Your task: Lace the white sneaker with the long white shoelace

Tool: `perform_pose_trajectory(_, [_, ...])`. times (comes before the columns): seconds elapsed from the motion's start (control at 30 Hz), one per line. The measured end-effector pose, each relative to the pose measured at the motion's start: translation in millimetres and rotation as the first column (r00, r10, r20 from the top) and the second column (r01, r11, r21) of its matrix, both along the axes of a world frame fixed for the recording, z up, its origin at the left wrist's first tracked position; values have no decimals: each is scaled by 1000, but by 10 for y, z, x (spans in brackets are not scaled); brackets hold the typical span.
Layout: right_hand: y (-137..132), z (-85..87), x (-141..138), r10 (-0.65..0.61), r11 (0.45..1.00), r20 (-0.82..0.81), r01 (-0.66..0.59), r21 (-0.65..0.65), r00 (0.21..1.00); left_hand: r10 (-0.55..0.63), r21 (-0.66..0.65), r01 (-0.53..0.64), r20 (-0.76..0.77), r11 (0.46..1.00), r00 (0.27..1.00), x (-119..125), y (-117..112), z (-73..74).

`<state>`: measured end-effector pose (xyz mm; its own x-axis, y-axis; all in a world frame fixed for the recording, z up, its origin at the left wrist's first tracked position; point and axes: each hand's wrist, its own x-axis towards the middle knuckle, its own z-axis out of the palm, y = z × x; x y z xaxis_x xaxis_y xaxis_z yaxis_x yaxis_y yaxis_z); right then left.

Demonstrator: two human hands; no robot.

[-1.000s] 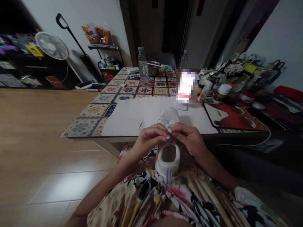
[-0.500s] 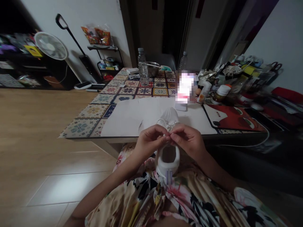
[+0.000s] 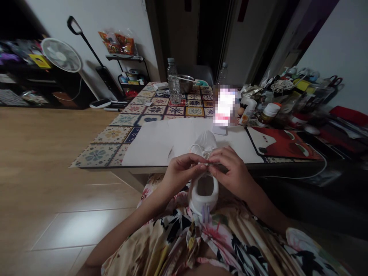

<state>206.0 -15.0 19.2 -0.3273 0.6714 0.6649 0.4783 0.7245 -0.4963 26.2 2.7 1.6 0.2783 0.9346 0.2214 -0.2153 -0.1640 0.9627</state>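
A white sneaker (image 3: 203, 201) rests upright in my lap, with its heel toward me and its toe over the table edge. My left hand (image 3: 184, 172) and my right hand (image 3: 231, 170) meet above its tongue. The fingertips of both hands pinch a thin white shoelace (image 3: 205, 154) at the top of the shoe. The pinched stretch of lace is mostly hidden by my fingers. A floral dress (image 3: 218, 245) covers my lap beneath the sneaker.
The table's near edge runs just beyond my hands. A white paper sheet (image 3: 161, 145) and a red mat (image 3: 283, 143) lie on its patterned tile cover (image 3: 97, 155). Farther back stand a water bottle (image 3: 174, 82), a steel bowl (image 3: 186, 83), and crowded jars. Wood flooring lies to the left.
My right hand has shifted slightly up and to the right along the lace. The sneaker stays in nearly the same place, and the view has drifted only slightly.
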Motion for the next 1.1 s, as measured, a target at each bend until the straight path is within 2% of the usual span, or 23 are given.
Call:
perform_pose_trajectory(0.1, [25, -22, 4, 35, 993, -49, -40, -108, 998, 20, 47, -19, -34, 999, 999, -20, 8, 17])
perform_pose_trajectory(0.2, [64, -45, 16, 179, 928, -168, -223, -300, 969, 22, 33, -22, -9, 999, 1000, -21, 26, 19])
perform_pose_trajectory(0.27, [84, -59, 19, 228, 900, -182, -278, -337, 957, 10, -10, -10, 23, 1000, 1000, -11, 35, 16])
perform_pose_trajectory(0.33, [88, -73, 9, 192, 941, -128, -220, -257, 973, -3, -60, 6, 37, 998, 999, 3, 38, 21])
perform_pose_trajectory(0.4, [76, -86, -10, 91, 993, -45, -94, -73, 995, -8, -95, 11, 38, 995, 999, 11, 36, 35])
perform_pose_trajectory(0.43, [65, -90, -21, 40, 999, 4, -40, 32, 999, -7, -105, 10, 36, 994, 999, 12, 35, 44])
perform_pose_trajectory(0.5, [38, -90, -37, -46, 977, 106, 23, 214, 993, -7, -108, 9, 23, 994, 1000, 7, 38, 55])
perform_pose_trajectory(0.6, [-1, -63, -41, -98, 935, 174, 31, 353, 980, -15, -102, 16, 13, 995, 1000, -4, 66, 35])
perform_pose_trajectory(0.7, [-21, -18, -25, 7, 931, 118, -49, 361, 993, 8, -124, -1, 52, 992, 999, 4, 126, -23])
perform_pose_trajectory(0.8, [-23, 9, -2, 179, 941, 100, -200, 272, 979, 53, -148, -42, 72, 988, 996, 32, 197, -76])
perform_pose_trajectory(0.9, [-13, 5, 21, 277, 933, 138, -301, 198, 951, 49, -112, -42, 56, 993, 997, 48, 256, -108])
perform_pose_trajectory(1.0, [-14, 4, 42, 317, 922, 182, -347, 169, 931, 2, -40, 0, 40, 999, 999, 31, 300, -134])
perform_pose_trajectory(1.1, [-41, 41, 67, 232, 950, 251, -275, 151, 940, -64, 4, 64, 36, 998, 997, -12, 314, -157])
